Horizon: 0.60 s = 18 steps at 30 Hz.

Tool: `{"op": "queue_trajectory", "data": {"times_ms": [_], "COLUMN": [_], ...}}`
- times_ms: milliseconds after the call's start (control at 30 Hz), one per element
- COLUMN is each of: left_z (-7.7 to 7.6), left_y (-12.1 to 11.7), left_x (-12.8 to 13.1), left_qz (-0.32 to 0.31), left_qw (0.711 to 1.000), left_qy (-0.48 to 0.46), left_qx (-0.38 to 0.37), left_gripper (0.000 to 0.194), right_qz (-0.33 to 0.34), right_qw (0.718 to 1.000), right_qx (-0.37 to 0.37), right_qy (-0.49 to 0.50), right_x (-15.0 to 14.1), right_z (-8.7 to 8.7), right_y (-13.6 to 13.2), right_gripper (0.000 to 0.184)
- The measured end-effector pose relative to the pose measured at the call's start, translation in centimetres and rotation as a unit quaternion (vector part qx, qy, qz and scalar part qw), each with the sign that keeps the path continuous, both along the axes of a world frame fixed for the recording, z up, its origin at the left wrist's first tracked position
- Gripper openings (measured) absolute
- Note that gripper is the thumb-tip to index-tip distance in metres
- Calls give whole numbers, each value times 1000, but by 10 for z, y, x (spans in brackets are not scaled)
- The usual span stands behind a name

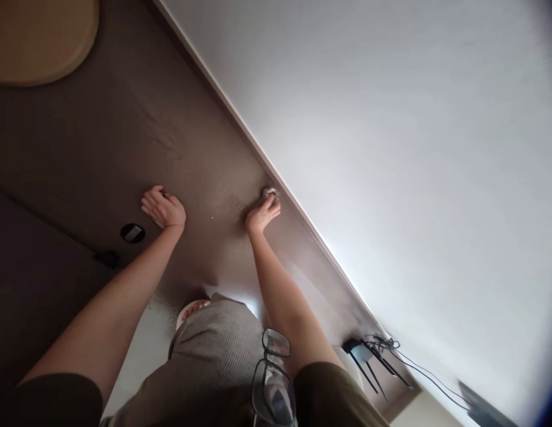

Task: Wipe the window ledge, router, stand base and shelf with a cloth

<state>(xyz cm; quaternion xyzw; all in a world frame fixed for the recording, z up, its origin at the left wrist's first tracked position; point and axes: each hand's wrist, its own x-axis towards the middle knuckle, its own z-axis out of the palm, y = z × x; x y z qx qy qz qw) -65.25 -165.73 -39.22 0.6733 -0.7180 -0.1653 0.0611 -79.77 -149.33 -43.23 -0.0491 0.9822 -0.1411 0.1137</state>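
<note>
Right hand (262,216) pinching crumpled wad (270,193) beside wall strip (234,118); left hand (164,207) loosely half-curled, nothing seen in it. Wad could snag if pressed against strip.

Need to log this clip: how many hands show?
2: the left hand near the black disc, and the right hand, holding a crumpled wad by the white wall.

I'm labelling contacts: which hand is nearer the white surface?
The right hand, holding a pale wad; the left hand is farther from the white surface, nearer the black disc.
</note>
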Motion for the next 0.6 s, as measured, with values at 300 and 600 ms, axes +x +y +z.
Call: {"op": "queue_trajectory", "data": {"times_ms": [300,600], "left_z": [14,11], "left_y": [-12,-19], "left_x": [36,54], "left_qz": [-90,-193], "left_qw": [987,967], "left_qy": [97,5], "left_qx": [96,165], "left_gripper": [41,36], "right_qz": [193,66], "right_qw": [973,989], "right_qx": [-123,30], "right_qy": [-5,-129], "right_x": [19,88], "right_z": [32,54], "right_y": [-21,25], "right_gripper": [61,70]}}
